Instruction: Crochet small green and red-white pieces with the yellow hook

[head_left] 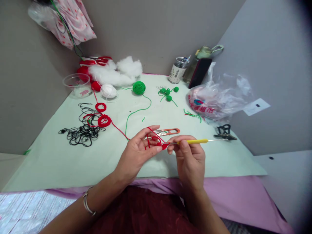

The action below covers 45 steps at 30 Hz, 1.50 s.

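Observation:
My left hand (140, 146) pinches a small piece of red crochet work (163, 146), with red yarn (151, 131) strung around its raised fingers. In my right hand (190, 154) is a crochet hook (197, 141) with a yellow handle, its metal tip at the red work. Just beyond my hands, orange-handled thread snips (172, 131) lie on the table. A strand of red yarn runs from my left hand back toward two red rings, the nearer ring (104, 120) and the farther ring (100, 107).
A black yarn tangle (84, 135) lies at left. Behind are white stuffing (109, 74), a white yarn ball (108, 91), a green yarn ball (138, 87) and small green pieces (168, 94). A plastic bag (219, 97), phone (200, 73), pen jar (177, 71) and black claw clip (224, 131) are at right.

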Each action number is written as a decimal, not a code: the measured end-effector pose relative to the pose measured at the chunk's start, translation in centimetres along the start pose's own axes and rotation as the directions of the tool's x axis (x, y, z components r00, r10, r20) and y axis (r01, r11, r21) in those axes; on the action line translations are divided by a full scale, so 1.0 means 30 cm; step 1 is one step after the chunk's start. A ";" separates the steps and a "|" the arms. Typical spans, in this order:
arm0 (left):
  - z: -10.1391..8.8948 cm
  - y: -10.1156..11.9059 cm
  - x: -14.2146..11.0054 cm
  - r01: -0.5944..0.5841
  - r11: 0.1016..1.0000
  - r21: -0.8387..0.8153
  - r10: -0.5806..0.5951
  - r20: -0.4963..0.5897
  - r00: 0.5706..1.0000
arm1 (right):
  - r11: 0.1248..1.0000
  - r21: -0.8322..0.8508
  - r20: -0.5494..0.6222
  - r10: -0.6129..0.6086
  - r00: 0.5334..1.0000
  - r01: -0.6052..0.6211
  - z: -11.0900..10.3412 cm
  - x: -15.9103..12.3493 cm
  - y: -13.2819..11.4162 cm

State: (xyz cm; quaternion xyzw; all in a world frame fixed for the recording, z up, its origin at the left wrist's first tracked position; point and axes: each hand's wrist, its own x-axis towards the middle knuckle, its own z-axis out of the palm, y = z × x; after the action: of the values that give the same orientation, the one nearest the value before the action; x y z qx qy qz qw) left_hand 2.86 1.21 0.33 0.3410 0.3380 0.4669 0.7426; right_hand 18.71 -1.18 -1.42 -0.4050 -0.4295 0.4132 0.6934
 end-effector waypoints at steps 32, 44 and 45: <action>0.010 0.006 0.000 -0.036 0.999 0.011 0.036 0.030 0.999 | 0.995 0.003 0.025 0.099 0.995 -0.099 0.008 -0.019 0.036; -0.011 0.013 0.009 0.017 0.999 0.036 -0.021 0.090 0.996 | 0.993 -0.053 0.071 0.113 0.991 -0.110 0.006 -0.013 0.014; -0.014 0.010 0.011 0.015 0.999 0.050 -0.020 0.095 0.995 | 0.993 -0.072 0.079 0.103 0.992 -0.098 0.009 -0.013 0.010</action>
State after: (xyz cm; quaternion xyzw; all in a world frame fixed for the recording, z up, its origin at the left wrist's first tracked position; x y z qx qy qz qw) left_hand 2.50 1.71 0.30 0.3784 0.3163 0.4350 0.7533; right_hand 18.30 -1.38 -1.72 -0.4319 -0.4505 0.4491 0.6393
